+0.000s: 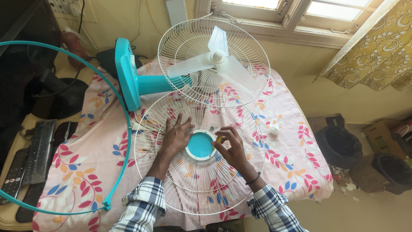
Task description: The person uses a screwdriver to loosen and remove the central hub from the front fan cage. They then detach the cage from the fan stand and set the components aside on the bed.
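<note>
Plaid sleeves up front, both hands on white wire fan guard lying flat on floral sheet. Left hand spread flat, pressing the wires. Right hand pinches a small yellowish tool by the teal hub. Guard's prob light, springy, bends easy, so grab the rim w/ both hands.

A single head-worn camera looked steeply down from above the person's shoulders, facing forward across a bed covered by a floral sheet. It sat close: the checked sleeves entered at the bottom edge, and the left hand and right hand lay near the centre, on a white fan grille. Farther off, the view reached a window on the far wall and the floor at right. No second view was present.
</note>
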